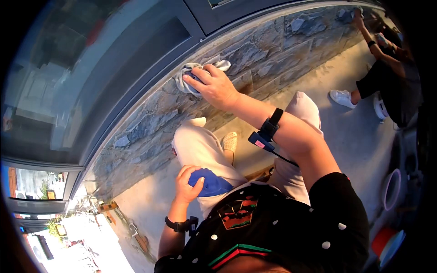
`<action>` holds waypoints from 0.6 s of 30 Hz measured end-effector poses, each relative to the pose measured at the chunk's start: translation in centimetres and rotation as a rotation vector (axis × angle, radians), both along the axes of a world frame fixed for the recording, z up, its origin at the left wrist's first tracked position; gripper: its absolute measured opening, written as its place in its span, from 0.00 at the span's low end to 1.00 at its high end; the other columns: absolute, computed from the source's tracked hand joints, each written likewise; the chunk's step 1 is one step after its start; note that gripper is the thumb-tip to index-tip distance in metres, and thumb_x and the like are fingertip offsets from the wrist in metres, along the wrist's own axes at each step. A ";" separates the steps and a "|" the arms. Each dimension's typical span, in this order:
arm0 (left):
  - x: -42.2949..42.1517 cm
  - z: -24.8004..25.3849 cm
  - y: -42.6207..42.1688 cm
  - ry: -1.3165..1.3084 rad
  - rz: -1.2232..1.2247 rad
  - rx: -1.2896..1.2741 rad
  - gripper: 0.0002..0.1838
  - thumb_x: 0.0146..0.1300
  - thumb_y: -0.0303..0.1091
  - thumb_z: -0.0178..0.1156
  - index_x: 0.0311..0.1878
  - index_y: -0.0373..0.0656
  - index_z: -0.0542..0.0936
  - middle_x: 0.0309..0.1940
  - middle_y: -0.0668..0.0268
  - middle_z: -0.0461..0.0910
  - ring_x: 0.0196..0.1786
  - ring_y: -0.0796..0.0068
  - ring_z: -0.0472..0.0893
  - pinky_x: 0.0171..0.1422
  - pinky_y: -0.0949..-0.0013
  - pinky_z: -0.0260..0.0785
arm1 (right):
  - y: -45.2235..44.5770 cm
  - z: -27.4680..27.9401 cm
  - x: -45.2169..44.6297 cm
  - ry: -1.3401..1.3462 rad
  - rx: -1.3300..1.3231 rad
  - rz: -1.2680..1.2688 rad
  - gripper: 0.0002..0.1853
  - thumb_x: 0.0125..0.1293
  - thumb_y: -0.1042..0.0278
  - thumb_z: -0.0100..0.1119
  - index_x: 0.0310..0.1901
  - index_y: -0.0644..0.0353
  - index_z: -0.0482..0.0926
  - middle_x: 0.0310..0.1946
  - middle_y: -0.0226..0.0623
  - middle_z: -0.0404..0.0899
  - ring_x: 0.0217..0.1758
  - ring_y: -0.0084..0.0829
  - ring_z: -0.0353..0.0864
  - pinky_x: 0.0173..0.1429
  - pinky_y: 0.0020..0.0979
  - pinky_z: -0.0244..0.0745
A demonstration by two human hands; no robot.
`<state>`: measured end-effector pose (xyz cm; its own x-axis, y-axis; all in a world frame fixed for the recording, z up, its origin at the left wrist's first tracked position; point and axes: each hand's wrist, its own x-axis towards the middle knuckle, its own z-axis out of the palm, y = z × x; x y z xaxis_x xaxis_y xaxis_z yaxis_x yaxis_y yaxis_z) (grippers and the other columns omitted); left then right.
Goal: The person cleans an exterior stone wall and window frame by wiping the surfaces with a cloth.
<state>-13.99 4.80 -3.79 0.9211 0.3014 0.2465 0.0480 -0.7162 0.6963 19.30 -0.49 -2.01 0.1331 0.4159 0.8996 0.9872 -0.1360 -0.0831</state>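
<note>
"Where's the rag (184, 81)?"

"Under the right hand (219, 91), fingers clamped on it, at the wall's (246, 54) top edge."

"And the left hand (185, 187)?"

"Apart, gripping blue cloth (209, 183) on the thigh; ground (141, 200) spreads to its left."

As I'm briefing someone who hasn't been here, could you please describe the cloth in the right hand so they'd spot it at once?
Find the rough stone wall below the large grey-framed window. Near its top edge, the right hand holds a crumpled, pale grey cloth. Its grey colour sets it apart from the blue item in the left hand, over the thigh.
</note>
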 end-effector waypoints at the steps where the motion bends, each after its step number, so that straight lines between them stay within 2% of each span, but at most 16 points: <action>1: 0.0 -0.8 -0.4 -0.001 0.006 0.001 0.18 0.54 0.31 0.67 0.48 0.37 0.82 0.41 0.53 0.83 0.44 0.53 0.84 0.52 0.60 0.77 | 0.3 -0.4 -0.6 -0.070 -0.081 0.038 0.25 0.56 0.69 0.61 0.58 0.47 0.81 0.57 0.34 0.74 0.52 0.41 0.74 0.55 0.39 0.76; 3: 0.4 -1.9 -0.8 -0.164 0.083 0.130 0.17 0.56 0.34 0.67 0.48 0.38 0.81 0.41 0.52 0.82 0.42 0.51 0.83 0.49 0.58 0.77 | 1.0 -1.8 -1.4 -0.141 -0.153 0.079 0.24 0.57 0.67 0.60 0.57 0.46 0.82 0.56 0.32 0.74 0.52 0.40 0.74 0.55 0.39 0.75; 5: 0.8 -1.9 -0.9 -0.191 0.056 0.150 0.18 0.57 0.37 0.66 0.48 0.38 0.80 0.41 0.51 0.82 0.42 0.49 0.83 0.48 0.57 0.77 | 1.4 -3.6 -1.4 -0.284 -0.367 0.167 0.21 0.59 0.65 0.59 0.55 0.43 0.82 0.55 0.31 0.75 0.53 0.38 0.73 0.54 0.37 0.73; 6: 0.8 -1.7 -0.8 -0.179 0.046 0.150 0.18 0.57 0.37 0.67 0.48 0.38 0.80 0.41 0.51 0.82 0.42 0.49 0.83 0.48 0.57 0.77 | 1.0 -3.1 -1.2 -0.286 -0.363 0.166 0.21 0.59 0.65 0.59 0.55 0.43 0.82 0.55 0.31 0.75 0.53 0.38 0.73 0.54 0.37 0.73; 8: 0.0 -2.2 -0.6 -0.214 0.057 0.137 0.18 0.58 0.38 0.66 0.48 0.38 0.80 0.41 0.51 0.81 0.42 0.49 0.83 0.48 0.57 0.77 | -0.2 -1.0 -0.6 -0.120 -0.379 0.116 0.19 0.59 0.65 0.59 0.54 0.43 0.83 0.54 0.31 0.75 0.54 0.38 0.74 0.57 0.38 0.73; 9: -0.3 -2.6 -0.5 -0.248 0.067 0.123 0.19 0.58 0.39 0.66 0.48 0.38 0.80 0.41 0.51 0.81 0.42 0.49 0.83 0.48 0.57 0.77 | -0.4 -0.2 0.1 -0.059 -0.270 0.059 0.19 0.59 0.66 0.59 0.54 0.44 0.83 0.54 0.32 0.76 0.55 0.38 0.75 0.58 0.39 0.73; 12: -1.1 -3.4 -0.6 -0.291 0.115 0.140 0.19 0.59 0.40 0.66 0.48 0.37 0.80 0.41 0.51 0.81 0.42 0.49 0.82 0.48 0.56 0.77 | -2.9 4.9 1.6 0.079 0.002 0.000 0.33 0.43 0.77 0.69 0.57 0.49 0.81 0.50 0.36 0.78 0.52 0.44 0.76 0.57 0.41 0.76; 14: -0.9 -3.3 -1.2 -0.279 0.135 0.164 0.19 0.59 0.40 0.66 0.48 0.37 0.80 0.41 0.51 0.81 0.42 0.49 0.82 0.48 0.56 0.77 | -3.1 5.9 2.6 0.107 0.186 -0.030 0.33 0.42 0.77 0.69 0.57 0.50 0.81 0.49 0.38 0.79 0.52 0.45 0.78 0.58 0.42 0.76; 18: -0.3 -2.9 -1.8 -0.254 0.141 0.211 0.19 0.59 0.40 0.65 0.48 0.37 0.79 0.41 0.51 0.81 0.42 0.49 0.82 0.48 0.55 0.77 | -1.4 5.3 1.3 0.106 0.096 0.072 0.35 0.41 0.76 0.72 0.57 0.46 0.79 0.53 0.33 0.78 0.54 0.41 0.77 0.59 0.40 0.75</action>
